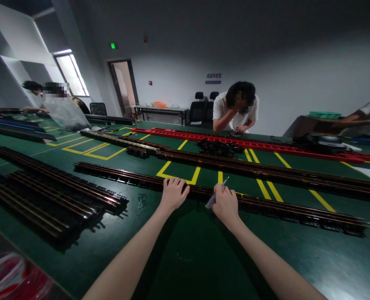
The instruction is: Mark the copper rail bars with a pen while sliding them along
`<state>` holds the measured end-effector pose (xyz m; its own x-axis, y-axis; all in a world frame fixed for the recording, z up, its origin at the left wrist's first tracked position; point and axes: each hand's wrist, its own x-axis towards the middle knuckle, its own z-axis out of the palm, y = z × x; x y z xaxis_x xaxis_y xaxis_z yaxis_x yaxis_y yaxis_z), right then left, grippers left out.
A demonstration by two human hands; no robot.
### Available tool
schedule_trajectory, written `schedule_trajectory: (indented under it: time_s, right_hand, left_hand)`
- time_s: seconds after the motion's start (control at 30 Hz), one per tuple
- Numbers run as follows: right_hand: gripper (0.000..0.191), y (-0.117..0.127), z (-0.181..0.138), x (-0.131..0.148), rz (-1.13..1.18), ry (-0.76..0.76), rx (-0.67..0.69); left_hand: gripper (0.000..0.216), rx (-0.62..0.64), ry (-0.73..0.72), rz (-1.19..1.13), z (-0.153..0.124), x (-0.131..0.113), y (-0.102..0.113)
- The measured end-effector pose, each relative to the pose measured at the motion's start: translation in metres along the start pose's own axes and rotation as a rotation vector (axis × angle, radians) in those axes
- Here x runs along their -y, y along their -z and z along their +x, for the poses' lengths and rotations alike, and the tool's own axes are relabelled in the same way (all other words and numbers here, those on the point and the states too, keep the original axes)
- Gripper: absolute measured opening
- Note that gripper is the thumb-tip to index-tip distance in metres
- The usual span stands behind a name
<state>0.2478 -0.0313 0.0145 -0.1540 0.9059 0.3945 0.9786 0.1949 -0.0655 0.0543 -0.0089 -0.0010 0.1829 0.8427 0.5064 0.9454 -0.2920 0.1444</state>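
A long, dark rail assembly (266, 207) with coppery metal strips lies across the green table in front of me. My left hand (174, 194) is closed over its near middle part, fingers curled across the top. Just to the right, my right hand (225, 204) grips a slim grey pen-like tool (210, 201). Its thin pointed tip sticks out beyond my fingers, and its yellowish rear end points toward me. The tool's exact kind is unclear. Part of the rail is hidden beneath both hands.
Several similar rails (59, 183) lie at the left. Beyond my hands run another long rail (203, 158), a red ladder-like frame (266, 144) and a black cluster of parts (217, 148). A person (236, 108) leans over the far side. A bottle (12, 275) stands lower left.
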Motion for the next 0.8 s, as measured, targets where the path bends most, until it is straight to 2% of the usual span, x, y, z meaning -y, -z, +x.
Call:
schedule_trajectory:
  time_s: [0.8]
  right_hand:
    - [0.021, -0.014, -0.004, -0.013, -0.056, 0.120, -0.171]
  left_hand:
    - [0.031, -0.045, -0.006, -0.004, -0.008, -0.004, -0.001]
